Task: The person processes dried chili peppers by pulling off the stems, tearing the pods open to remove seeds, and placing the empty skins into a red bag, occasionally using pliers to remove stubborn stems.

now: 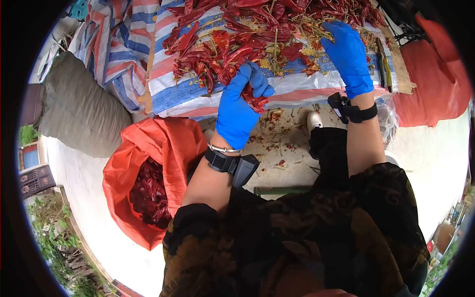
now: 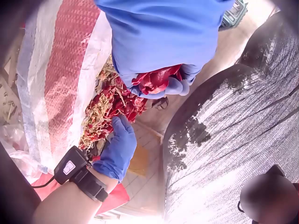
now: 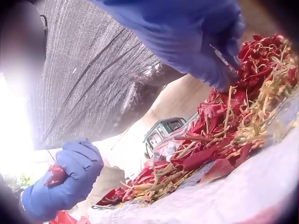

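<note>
My blue-gloved left hand [image 1: 241, 101] grips crumpled dried red chili peppers [image 1: 255, 101], its fingers curled round them, just off the table's near edge. The same red chilies [image 2: 159, 80] show under the glove in the left wrist view. My right hand [image 1: 346, 55], also gloved in blue, reaches over the right part of a heap of dried chilies [image 1: 237, 52]. Thumb and fingers stand apart in the head view; in the right wrist view the fingertips [image 3: 225, 83] are right at the red pods. Stems and yellow seeds are mixed through the heap.
A striped woven sheet [image 1: 185, 94] covers the table. Long thin tools [image 1: 384, 67] lie near its right edge. An open red sack [image 1: 143, 133] of chilies stands at lower left, a stuffed grey sack [image 1: 81, 106] behind it, another red sack [image 1: 428, 79] at right. Scraps litter the floor [image 1: 277, 143].
</note>
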{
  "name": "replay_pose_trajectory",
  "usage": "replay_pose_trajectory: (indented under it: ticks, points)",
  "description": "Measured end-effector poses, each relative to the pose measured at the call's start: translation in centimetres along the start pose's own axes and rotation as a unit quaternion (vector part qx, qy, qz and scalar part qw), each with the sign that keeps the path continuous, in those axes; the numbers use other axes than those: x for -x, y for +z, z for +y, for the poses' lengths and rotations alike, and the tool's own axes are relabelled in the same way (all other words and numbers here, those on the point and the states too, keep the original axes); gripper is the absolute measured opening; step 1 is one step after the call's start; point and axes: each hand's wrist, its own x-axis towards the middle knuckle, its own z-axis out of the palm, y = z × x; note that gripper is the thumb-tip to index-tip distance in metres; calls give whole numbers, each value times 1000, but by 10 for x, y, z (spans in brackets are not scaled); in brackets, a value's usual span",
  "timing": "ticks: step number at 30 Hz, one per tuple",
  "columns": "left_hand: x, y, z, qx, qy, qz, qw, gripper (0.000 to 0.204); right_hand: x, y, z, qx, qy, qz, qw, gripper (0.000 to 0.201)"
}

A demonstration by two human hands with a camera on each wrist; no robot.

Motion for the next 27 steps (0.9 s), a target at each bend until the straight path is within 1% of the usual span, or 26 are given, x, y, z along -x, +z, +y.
replay_pose_trajectory:
  ticks: [1,2,3,5,6,7,8,9,10,12,13,14,15,17,18,19,21,23,24,25,27]
  points:
    - [0,-1,0,0,-4,-2,1000,15,2,-1,-6,-5,-28,-54,998,30]
    - [0,-1,-1,0,-10,3,1000,15,5,-1,-14,-12,-14,-78,997,27]
    - [0,-2,-1,-1,-15,8,1000,14,6,-4,-19,-9,-11,-76,997,27]
    - [-1,-2,-3,6,-23,12,1000,14,9,-10,-29,-53,-28,-146,987,23]
    - [-2,-3,-2,-14,-28,13,999,11,8,-16,-35,-47,-23,-184,982,22]
    - [-2,-5,-1,-34,-31,14,999,12,10,-16,-35,-49,-24,-186,981,22]
    - [-2,-5,-1,-35,-27,19,999,12,10,-14,-37,-59,-47,-140,987,21]
    - [-3,-6,-1,-36,-31,4,999,11,12,-13,-38,-71,-70,-94,991,20]
    - [-4,-6,-1,-38,-34,-11,999,12,11,-13,-39,-76,-72,-96,990,20]
    - [-6,-5,2,-55,-24,-5,998,12,6,-18,-40,-51,-32,-104,993,20]
    - [-5,-3,7,-72,-16,1,997,12,3,-19,-41,-61,-39,-104,992,20]
    - [-3,0,11,-105,13,40,994,14,2,-21,-43,-69,-14,-106,992,21]
    - [-1,2,19,-111,22,46,992,14,1,-21,-43,-76,12,-106,991,21]
    - [3,8,33,-222,94,78,967,14,0,-14,-43,-94,10,-91,991,22]
    - [8,9,40,-258,132,118,950,16,-2,-9,-41,-113,-30,-52,992,23]
    - [12,11,48,-261,133,115,949,16,-4,-7,-38,-129,-69,-13,989,24]
    - [27,15,67,-328,210,173,905,11,-1,-2,-37,-123,-60,-25,990,26]
    - [53,27,86,-409,248,222,850,11,5,6,-42,-96,-99,-39,990,26]
    - [68,30,96,-448,267,246,817,12,8,11,-44,-70,-111,-84,988,29]
    - [84,31,106,-486,287,269,780,12,13,14,-48,-75,-109,-78,988,29]
    - [122,31,128,-579,264,391,665,15,23,18,-56,1,-131,-123,984,36]
